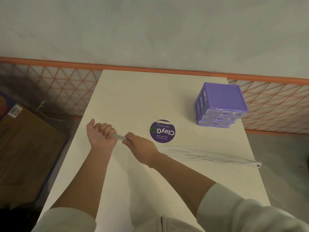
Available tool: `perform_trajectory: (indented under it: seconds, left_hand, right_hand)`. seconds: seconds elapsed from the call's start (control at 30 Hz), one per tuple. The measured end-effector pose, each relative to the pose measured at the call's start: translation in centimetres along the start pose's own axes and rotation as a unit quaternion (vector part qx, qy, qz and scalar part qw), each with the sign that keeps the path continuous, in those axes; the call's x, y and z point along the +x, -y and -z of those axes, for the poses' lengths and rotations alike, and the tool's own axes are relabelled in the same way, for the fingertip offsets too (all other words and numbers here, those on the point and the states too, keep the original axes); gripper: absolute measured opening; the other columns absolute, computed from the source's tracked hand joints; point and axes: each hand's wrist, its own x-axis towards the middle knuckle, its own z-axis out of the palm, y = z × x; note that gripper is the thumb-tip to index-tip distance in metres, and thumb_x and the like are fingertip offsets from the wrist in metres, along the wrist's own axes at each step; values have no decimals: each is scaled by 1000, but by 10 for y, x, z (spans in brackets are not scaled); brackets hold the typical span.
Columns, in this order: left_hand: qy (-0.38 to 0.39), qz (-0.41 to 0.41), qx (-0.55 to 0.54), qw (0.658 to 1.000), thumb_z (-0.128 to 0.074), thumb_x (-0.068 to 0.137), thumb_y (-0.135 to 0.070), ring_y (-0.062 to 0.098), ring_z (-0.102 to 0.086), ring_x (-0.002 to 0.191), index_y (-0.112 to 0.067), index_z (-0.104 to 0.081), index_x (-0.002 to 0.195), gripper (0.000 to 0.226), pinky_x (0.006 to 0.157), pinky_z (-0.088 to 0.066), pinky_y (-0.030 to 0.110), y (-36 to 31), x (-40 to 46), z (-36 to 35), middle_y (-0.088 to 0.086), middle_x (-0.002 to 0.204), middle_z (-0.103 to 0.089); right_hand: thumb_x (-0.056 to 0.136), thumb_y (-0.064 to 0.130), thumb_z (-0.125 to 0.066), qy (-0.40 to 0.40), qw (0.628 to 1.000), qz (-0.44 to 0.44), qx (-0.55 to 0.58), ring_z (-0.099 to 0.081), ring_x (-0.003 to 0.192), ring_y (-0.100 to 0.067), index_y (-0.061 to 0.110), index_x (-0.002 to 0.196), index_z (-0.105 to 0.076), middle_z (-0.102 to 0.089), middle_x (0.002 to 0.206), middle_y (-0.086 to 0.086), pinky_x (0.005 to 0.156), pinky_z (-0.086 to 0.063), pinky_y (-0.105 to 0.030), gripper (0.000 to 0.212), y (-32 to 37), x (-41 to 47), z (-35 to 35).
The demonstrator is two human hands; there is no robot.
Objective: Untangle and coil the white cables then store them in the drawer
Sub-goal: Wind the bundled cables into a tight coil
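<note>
The left hand (pixel 100 134) has its fingers (pixel 107 129) curled tight around a gathered bundle of white cables (pixel 209 155), with the thumb raised at the far side. Just beside it, the right hand (pixel 138 143) pinches the same bundle, its fingers closed on the strands, so a short taut stretch of cable runs between the two grips. From under the right hand the rest of the cables trail away to the right across the white bench (pixel 133 173) as several long, loose parallel strands, ending in looped ends near the bench's right edge. Beyond the right fingers, close by, a round purple sticker (pixel 162 131) lies flat on the bench. Farther off to the right and away from the fingers stands a small purple drawer unit (pixel 220 104) with three clear drawers, all pushed in. Far to the left of the left fingers, off the bench, a cardboard box (pixel 25 144) sits on the floor.
</note>
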Motion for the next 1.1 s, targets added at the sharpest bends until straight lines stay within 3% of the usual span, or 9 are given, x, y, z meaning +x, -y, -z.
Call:
perform_trajectory:
  seconds: [0.23, 0.43, 0.47, 0.57, 0.6, 0.77, 0.83, 0.97, 1.1]
  left_hand:
    - [1, 3, 23, 1000, -50, 94, -35, 8, -20, 35, -23, -31, 53, 47, 33, -18, 17, 0, -1, 3, -9, 46, -22]
    - [-20, -55, 269, 961, -53, 98, -29, 13, -55, 54, -16, -56, 58, 42, 60, -51, 24, -21, -9, -10, -4, 53, -54]
    - [-29, -94, 405, 909, -54, 97, -30, 14, -59, 61, -15, -58, 62, 39, 66, -51, 26, -28, -12, -13, -4, 57, -60]
    - [23, -190, 770, 608, -45, 100, -40, 6, -58, 83, -23, -70, 80, 37, 75, -39, 29, -41, -18, -20, -12, 83, -68]
    - [62, -191, 815, 543, -41, 101, -43, 6, -57, 87, -28, -72, 86, 37, 76, -38, 29, -40, -21, -25, -14, 90, -67]
    - [168, -36, 885, 434, -28, 99, -58, 10, -63, 92, -38, -71, 91, 48, 88, -45, 33, -13, -24, -41, -15, 82, -73]
    - [175, 21, 887, 426, -21, 95, -66, 13, -64, 78, -32, -73, 83, 63, 82, -43, 32, -13, -23, -37, -4, 62, -69]
    - [164, 110, 856, 478, -27, 93, -68, 15, -51, 44, -18, -64, 56, 73, 74, -47, 36, -16, -17, -34, 0, 46, -45]
    - [201, 176, 786, 558, -38, 91, -64, 18, -55, 55, -15, -43, 59, 59, 68, -54, 31, -17, -25, -38, 1, 60, -51]
  right_hand:
    - [99, 33, -53, 24, 978, -42, 202, -31, 56, -12, 6, 98, -69, -41, 68, -2, 53, -26, -26, 31, 3, 2, 15]
    - [95, 36, -58, 11, 976, -73, 204, -30, 51, -13, 22, 92, -72, -40, 58, 6, 50, -27, -27, 20, -4, 1, 31]
    - [95, 36, -58, 10, 977, -76, 198, -31, 51, -13, 22, 93, -73, -41, 58, 6, 50, -28, -27, 21, -6, 0, 34]
    - [97, 35, -55, 20, 986, -67, 149, -35, 48, -11, 21, 97, -73, -44, 55, 9, 50, -31, -26, 23, -5, -1, 42]
    - [98, 35, -54, 26, 989, -59, 130, -37, 48, -11, 21, 98, -73, -44, 55, 8, 51, -31, -27, 24, -3, -1, 42]
    - [99, 40, -50, 58, 996, -36, 49, -45, 59, -15, 28, 89, -70, -48, 63, 6, 60, -40, -33, 26, 9, 2, 45]
    - [100, 39, -47, 52, 997, -37, 36, -47, 61, -16, 27, 82, -64, -50, 67, 5, 61, -45, -39, 28, 8, 3, 52]
    - [101, 36, -44, 54, 998, -38, 25, -53, 74, -19, 19, 97, -67, -56, 80, 3, 67, -49, -40, 29, 2, 4, 63]
    - [101, 38, -45, 54, 997, -32, 46, -51, 74, -16, 20, 95, -68, -57, 85, 4, 67, -46, -35, 29, -2, 4, 66]
